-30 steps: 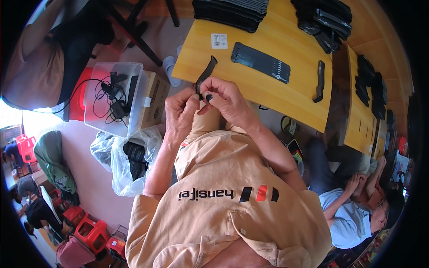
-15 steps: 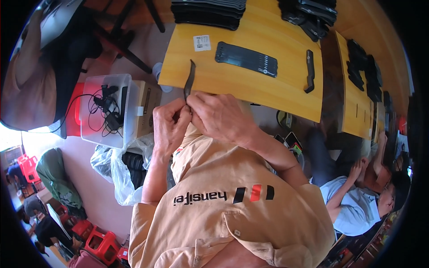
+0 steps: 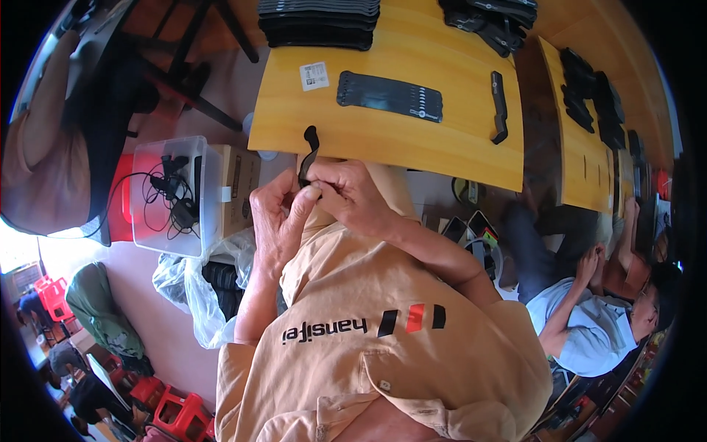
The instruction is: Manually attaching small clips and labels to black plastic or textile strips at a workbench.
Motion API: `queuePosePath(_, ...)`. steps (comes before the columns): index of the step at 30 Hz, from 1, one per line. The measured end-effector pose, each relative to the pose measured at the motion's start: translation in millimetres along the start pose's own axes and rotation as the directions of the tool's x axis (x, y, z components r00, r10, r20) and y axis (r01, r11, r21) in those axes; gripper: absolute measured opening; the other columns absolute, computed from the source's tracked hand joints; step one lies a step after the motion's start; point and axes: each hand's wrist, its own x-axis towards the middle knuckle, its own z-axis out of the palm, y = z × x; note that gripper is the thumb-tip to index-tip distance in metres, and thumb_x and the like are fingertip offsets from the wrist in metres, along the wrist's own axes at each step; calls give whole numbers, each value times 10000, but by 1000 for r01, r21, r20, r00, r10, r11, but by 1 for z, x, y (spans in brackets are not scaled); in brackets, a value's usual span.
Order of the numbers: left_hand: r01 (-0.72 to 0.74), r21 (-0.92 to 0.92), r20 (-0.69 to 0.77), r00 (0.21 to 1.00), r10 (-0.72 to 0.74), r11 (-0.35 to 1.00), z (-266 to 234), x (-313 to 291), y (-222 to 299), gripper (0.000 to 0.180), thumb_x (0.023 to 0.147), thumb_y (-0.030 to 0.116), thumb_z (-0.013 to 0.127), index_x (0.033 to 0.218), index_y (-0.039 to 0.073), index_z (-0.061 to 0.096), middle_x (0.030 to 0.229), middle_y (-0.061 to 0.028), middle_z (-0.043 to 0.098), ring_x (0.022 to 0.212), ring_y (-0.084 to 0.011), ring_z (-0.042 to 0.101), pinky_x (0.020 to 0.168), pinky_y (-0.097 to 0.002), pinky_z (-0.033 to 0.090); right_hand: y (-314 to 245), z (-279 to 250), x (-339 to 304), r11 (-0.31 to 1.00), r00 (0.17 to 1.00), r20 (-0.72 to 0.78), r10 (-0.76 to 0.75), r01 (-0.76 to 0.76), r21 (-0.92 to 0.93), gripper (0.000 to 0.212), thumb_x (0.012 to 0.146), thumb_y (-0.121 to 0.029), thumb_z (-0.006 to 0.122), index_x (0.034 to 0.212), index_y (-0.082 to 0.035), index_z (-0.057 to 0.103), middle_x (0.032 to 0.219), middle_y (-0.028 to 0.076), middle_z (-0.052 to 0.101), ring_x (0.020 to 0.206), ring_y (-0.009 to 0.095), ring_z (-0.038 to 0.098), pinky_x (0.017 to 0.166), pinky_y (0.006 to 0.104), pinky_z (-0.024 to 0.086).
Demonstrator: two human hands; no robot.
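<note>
Close in front of my body, just off the near edge of the yellow table (image 3: pixel 383 139), both hands meet on a narrow black strap (image 3: pixel 311 144). Its free end curls up above my fingers; the lower part is hidden between them. My left hand (image 3: pixel 276 205) pinches it with thumb and fingertips. From the other side, my right hand (image 3: pixel 348 195) grips it with bent fingers. Flat on the table lies a dark rectangular panel (image 3: pixel 389 96) with a row of marks at its right end. A similar bent black strap (image 3: pixel 498 107) rests near the right edge.
Stacks of black pieces (image 3: pixel 318 26) and a pile of black straps (image 3: pixel 495 22) stand at the table's far side. A white label (image 3: pixel 314 76) is on it. Left of me are a clear bin of cables (image 3: pixel 171 221) and a cardboard box (image 3: pixel 240 184). A co-worker (image 3: pixel 582 324) sits at right.
The strap has turned between my fingers, and its free end now curls and sits lower. My hands are slightly nearer my body. The whole view has shifted a little.
</note>
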Motion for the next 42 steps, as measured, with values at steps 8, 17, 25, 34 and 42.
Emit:
queuePosePath(8,33,51,8,999,-34,998,13,1,16,353,937,191,452,632,17,487,503,6,431,463,-46,374,426,-216,302,0,-7,-5,644,891,179,417,-429,633,129,772,-67,421,660,-56,483,517,-26,384,441,21,321,391,216,281)
queuePosePath(17,125,-58,-10,992,-126,990,21,1,13,376,935,197,451,609,11,472,498,-2,449,456,-49,405,423,-216,322,3,-8,-6,897,964,117,238,-265,355,237,892,-242,481,735,-65,467,533,-37,359,457,34,336,420,184,323)
queuePosePath(25,258,-260,127,964,-232,930,7,-4,13,389,925,213,479,570,57,451,475,20,415,406,-39,358,373,-209,282,6,-19,-24,699,850,25,527,-450,556,213,884,-220,520,766,-44,542,495,-37,364,404,45,351,375,207,309)
queuePosePath(34,-118,-789,-402,841,-362,602,-216,-31,-8,347,938,201,451,616,127,342,525,62,201,401,-35,172,340,-198,158,30,-160,-81,756,549,-539,639,-314,575,112,854,-195,497,857,-85,515,447,-65,253,342,56,260,337,235,304)
queuePosePath(42,-81,-548,-500,830,-248,833,-127,19,-9,233,921,260,495,768,87,525,652,17,463,578,-98,485,488,-194,397,10,-132,-63,813,745,-333,578,-487,320,269,888,-209,512,651,-88,469,448,-37,359,345,50,326,390,225,372)
